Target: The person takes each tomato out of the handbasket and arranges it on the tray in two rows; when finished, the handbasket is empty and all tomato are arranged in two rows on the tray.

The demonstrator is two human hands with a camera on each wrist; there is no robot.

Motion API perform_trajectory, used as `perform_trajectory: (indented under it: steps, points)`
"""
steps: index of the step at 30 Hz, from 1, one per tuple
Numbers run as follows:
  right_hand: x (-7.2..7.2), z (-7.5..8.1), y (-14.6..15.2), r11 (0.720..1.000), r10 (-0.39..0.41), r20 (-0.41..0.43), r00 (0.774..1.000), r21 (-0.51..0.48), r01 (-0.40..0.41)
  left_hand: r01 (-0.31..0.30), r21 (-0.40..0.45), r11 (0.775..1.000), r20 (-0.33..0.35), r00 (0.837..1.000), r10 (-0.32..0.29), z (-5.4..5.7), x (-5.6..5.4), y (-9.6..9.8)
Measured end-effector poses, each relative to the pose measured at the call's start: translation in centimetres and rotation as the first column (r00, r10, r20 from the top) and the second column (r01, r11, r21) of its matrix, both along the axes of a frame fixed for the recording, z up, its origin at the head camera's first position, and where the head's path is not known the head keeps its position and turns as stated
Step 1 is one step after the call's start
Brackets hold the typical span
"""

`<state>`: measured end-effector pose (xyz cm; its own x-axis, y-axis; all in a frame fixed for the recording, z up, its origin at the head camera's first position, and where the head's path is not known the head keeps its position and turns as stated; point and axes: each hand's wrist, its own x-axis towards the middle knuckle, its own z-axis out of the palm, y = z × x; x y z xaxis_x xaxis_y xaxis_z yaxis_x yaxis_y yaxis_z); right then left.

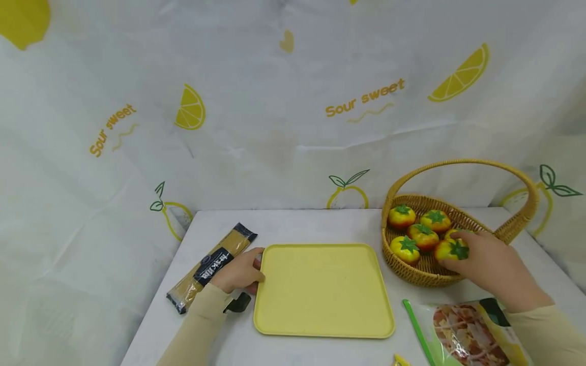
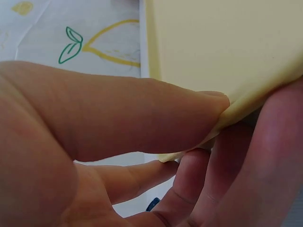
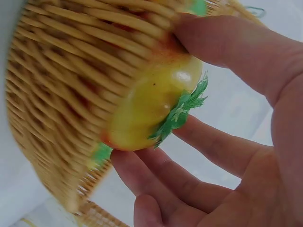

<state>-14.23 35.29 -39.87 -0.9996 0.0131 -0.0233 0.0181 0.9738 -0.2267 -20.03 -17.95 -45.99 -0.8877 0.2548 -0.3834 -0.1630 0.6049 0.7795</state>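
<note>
A yellow rectangular tray (image 1: 322, 290) lies on the table. At its left edge my left hand (image 1: 239, 269) pinches the rim; in the left wrist view the thumb (image 2: 189, 111) lies on top with fingers beneath. On the right, a wicker basket (image 1: 414, 277) with a tall handle holds several yellow-red toy tomatoes (image 1: 402, 216) with green leafy tops. My right hand (image 1: 492, 262) reaches in over the basket's right side and grips one tomato (image 3: 156, 101). In the right wrist view, thumb and fingers curl round this tomato's sides, right behind the woven wall.
A pack of spaghetti (image 1: 212, 267) with a black label lies left of the tray, beside my left forearm. A food bag (image 1: 467, 330) with a green edge lies under my right forearm. A small yellow thing (image 1: 401, 360) shows at the bottom edge. Printed cloth (image 1: 274, 168) hangs behind the table.
</note>
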Motion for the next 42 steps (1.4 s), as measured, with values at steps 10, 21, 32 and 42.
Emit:
perform_trajectory:
  steps: [10, 21, 32, 42]
  points:
    - [0.4, 2.5, -2.9, 0.997, 0.028, -0.041, 0.999, -0.066, -0.030, 0.003, 0.039, 0.999, 0.029, 1.000, -0.004, 0.1, 0.1, -0.3]
    - [-1.3, 2.9, -11.5, 0.971, 0.120, -0.084, 0.989, -0.197, -0.135, 0.009, 0.053, 0.999, 0.011, 1.000, -0.009, -0.4, -0.3, -0.6]
    - [-3.8, -0.5, -21.8, 0.900, 0.218, -0.123, 0.968, -0.357, -0.248, 0.016, 0.017, 1.000, -0.023, 1.000, -0.016, -0.8, -0.6, -0.6]
    - [-5.3, -2.8, -29.8, 0.845, 0.223, -0.086, 0.971, -0.480, -0.237, 0.000, 0.011, 1.000, -0.014, 1.000, 0.000, -0.7, -0.7, -0.7]
